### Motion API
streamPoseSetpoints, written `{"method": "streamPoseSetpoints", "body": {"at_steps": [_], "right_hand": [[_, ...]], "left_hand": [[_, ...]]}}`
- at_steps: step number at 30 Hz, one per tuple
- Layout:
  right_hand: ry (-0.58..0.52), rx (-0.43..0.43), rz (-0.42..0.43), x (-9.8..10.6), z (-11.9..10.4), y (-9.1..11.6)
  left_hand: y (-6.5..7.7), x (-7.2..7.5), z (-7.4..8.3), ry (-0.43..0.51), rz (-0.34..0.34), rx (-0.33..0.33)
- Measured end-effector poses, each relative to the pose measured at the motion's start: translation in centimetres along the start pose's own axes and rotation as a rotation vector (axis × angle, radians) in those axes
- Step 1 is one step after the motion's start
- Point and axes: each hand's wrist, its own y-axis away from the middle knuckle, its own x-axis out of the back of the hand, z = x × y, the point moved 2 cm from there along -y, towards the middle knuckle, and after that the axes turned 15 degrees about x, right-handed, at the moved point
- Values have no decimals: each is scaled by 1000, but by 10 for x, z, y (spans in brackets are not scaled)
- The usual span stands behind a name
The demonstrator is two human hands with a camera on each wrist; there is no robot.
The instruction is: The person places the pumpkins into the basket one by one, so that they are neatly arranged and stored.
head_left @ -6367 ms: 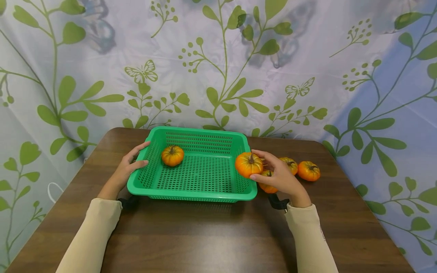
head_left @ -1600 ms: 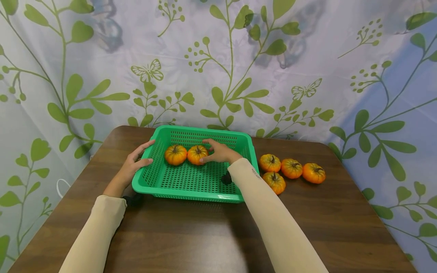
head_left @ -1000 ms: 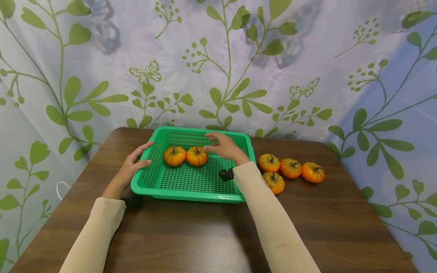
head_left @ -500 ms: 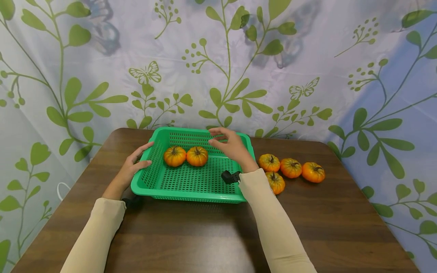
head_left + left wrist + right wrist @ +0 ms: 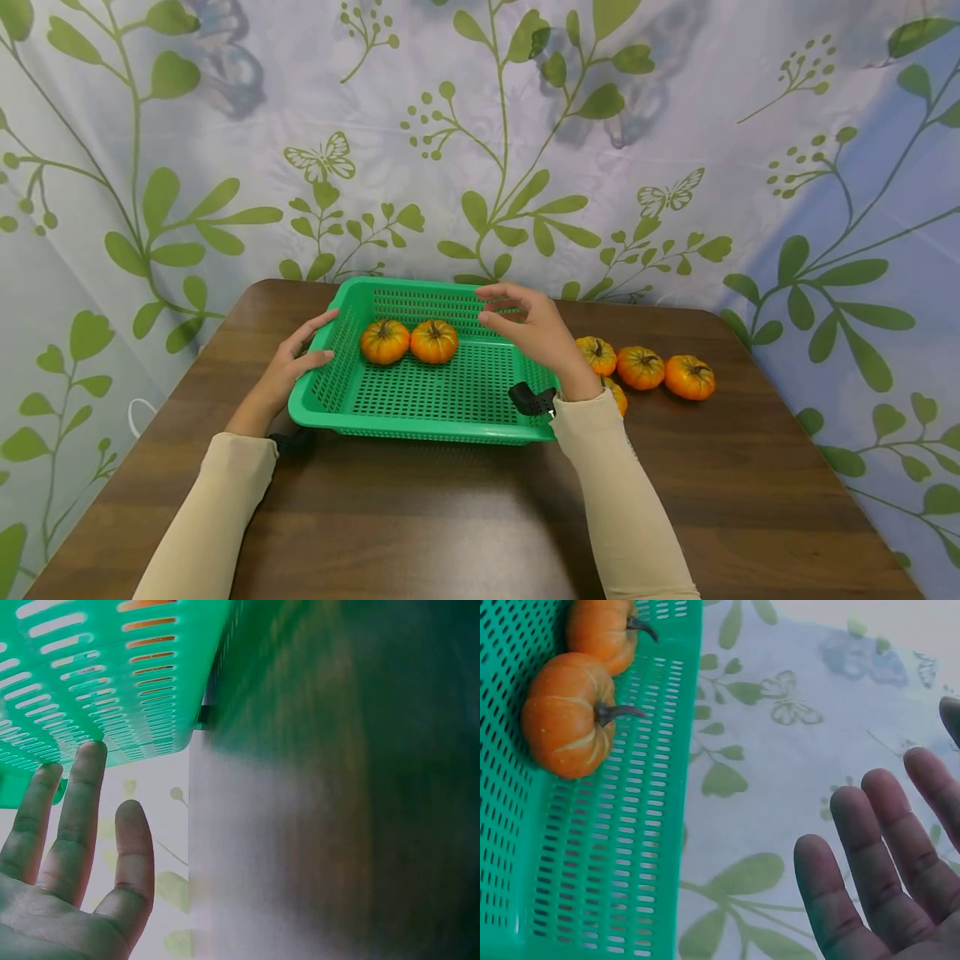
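Observation:
A green perforated plastic basket [image 5: 420,429] stands on the table, holding two small orange pumpkins [image 5: 385,343] [image 5: 434,342] side by side toward its left. My left hand [image 5: 285,371] rests against the basket's left side, thumb and fingertips at the rim; in the left wrist view, its straight fingers [image 5: 79,814] reach the slotted wall [image 5: 112,682]. Above the basket's right end hovers my right hand [image 5: 540,333], fingers loosely bent and nothing held. The right wrist view has those fingers [image 5: 859,825] spread apart from the pumpkins [image 5: 568,716].
Several more pumpkins [image 5: 640,367] sit on the dark wooden table [image 5: 420,517] to the right of the basket, the nearest partly hidden behind my right wrist. A leaf-patterned curtain [image 5: 480,150] hangs behind the table.
Earlier my right hand carried a pumpkin over the basket's right edge, then set it beside the first one and let go. Since then it has drawn back rightward. My left hand stays put.

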Motion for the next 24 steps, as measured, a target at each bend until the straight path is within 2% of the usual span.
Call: {"method": "streamPoseSetpoints", "body": {"at_steps": [6,14,19,24], "right_hand": [[-23,37,10,10,-6,14],[-95,20,30,26,-4,37],[-116,40,67,36,-1,51],[-145,88,118,44,2,64]], "left_hand": [[0,0,3,-13,9,28],[0,-1,3,-21,5,25],[-1,-1,1,-4,2,9],[0,1,0,6,4,20]]}}
